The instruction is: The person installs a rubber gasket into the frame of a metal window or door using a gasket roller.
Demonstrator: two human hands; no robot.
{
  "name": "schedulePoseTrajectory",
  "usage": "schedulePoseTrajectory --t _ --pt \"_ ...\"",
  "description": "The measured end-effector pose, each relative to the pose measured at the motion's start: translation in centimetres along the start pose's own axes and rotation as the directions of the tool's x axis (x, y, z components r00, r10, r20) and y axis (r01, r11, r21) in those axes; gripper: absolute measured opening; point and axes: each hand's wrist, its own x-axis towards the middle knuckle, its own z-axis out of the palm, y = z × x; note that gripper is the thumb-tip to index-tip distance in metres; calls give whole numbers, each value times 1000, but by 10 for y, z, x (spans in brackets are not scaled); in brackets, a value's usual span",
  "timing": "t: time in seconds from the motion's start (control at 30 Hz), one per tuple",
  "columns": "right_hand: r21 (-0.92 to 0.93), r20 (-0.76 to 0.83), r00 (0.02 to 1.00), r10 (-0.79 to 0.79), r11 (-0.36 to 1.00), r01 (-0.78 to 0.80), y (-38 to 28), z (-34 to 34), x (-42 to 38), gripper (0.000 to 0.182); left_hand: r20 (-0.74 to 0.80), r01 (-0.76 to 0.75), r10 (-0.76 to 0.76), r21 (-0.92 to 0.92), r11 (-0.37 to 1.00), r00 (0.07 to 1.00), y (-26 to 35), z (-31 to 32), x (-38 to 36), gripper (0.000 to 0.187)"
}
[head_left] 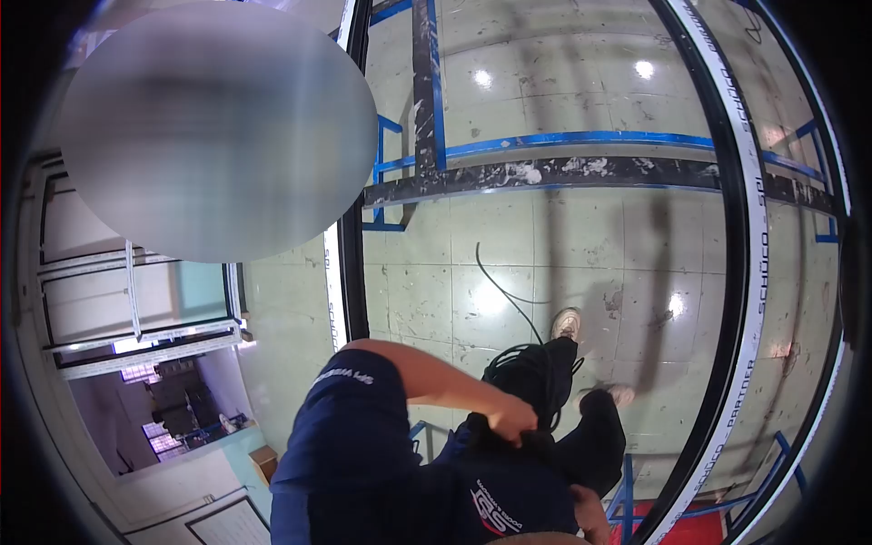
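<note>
My left hand (513, 418) reaches across my front at waist height, fingers bent down into dark material. What they grip there is hidden. Right beside it, loops of thin black cord or rubber strip (518, 363) hang in front of my dark trousers. One loose end of the strip trails onto the tiled floor. Low at my side, my right hand (590, 513) shows only in part, and its fingers are not clear. A dark frame with white lettered tape (747, 300) runs past my right side, and its other long bar (351, 272) passes on my left.
Blue-edged support stands (581, 141) with worn dark tops lie under the frame ahead. A large blurred oval covers the upper left. White-taped frames (136, 263) lean on the left near a window opening. Something red (681, 524) lies at the lower right.
</note>
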Motion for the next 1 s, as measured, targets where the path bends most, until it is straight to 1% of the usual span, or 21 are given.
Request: schedulePoseTrajectory --t 0.03,0.07,0.13,0.23,0.27,0.3,0.33,0.37,0.5,0.53,0.57,0.6,0.63,0.7,0.73,0.77,0.83,0.9,0.93,0.97,1.0 --pt "-316 -130 983 -129 945 82 -30 2 8 23 6 -119 119 -29 992 993 2 -12 19 43" --pt "-607 -208 935 -286 788 106 -53 -3 15 21 5 4 -4 27 1000 1000 10 -26 42 41" --pt "-125 -407 909 91 980 -154 -67 -14 70 19 -123 168 -167 4 986 978 -19 -43 80 39" --pt "11 -553 833 20 1000 -18 -10 -87 150 25 -455 176 -246 -192 965 856 -50 -84 149 38" --pt "-43 -632 765 120 981 -190 -10 -109 177 29 -496 147 -285 -299 943 820 -48 -104 159 37" --pt "-36 -646 756 106 985 -169 25 -147 207 29 -535 110 -330 -402 909 778 -52 -121 170 36" --pt "-6 -662 734 147 979 -202 34 -177 229 30 -697 90 -330 -358 929 636 -73 -119 202 35" --pt "-67 -695 710 115 973 -223 58 -215 253 31 -827 86 -311 -308 948 467 -94 -117 232 34" --pt "-197 -767 639 -55 968 -154 70 -294 317 33 -815 115 -416 -406 906 402 -156 -118 297 28" --pt "-271 -758 639 -132 955 -124 80 -324 326 34 -910 84 -298 -285 955 289 -196 -108 321 26" --pt "-456 -701 600 -385 889 38 125 -377 351 35 -967 48 -171 -165 985 190 -234 -84 351 24" --pt "-306 -617 718 -322 939 158 96 -377 346 40 -975 188 -56 -15 982 216 -286 -77 383 21" --pt "-580 -624 662 -416 813 -36 54 -354 337 41 -924 209 242 310 928 298 -324 -83 409 20" --pt "-718 -625 591 -510 674 -177 51 -366 325 38 -875 220 367 444 869 316 -259 -115 362 28" --pt "-680 -682 544 -489 697 -226 69 -387 321 39 -940 -73 125 107 992 317 -245 -126 369 32" --pt "-691 -705 550 -448 608 -390 77 -409 313 39 -886 -95 338 325 941 316 -236 -131 367 29" --pt "-695 -707 515 -484 609 -382 103 -451 292 44 -848 -149 32 -56 987 528 -181 -140 349 29" --pt "-553 -828 376 -416 717 -424 99 -450 268 45 -801 -104 -135 -238 966 583 -138 -131 341 24" --pt "-509 -859 298 -417 760 -404 117 -454 252 46 -768 -294 207 25 955 606 -150 -125 343 27" --pt "-468 -883 264 -389 777 -420 138 -456 238 46 -814 -110 243 218 970 528 -150 -118 348 35" --pt "-397 -918 172 -358 855 -335 158 -458 232 46 -723 -179 348 303 936 597 -170 -130 348 42"
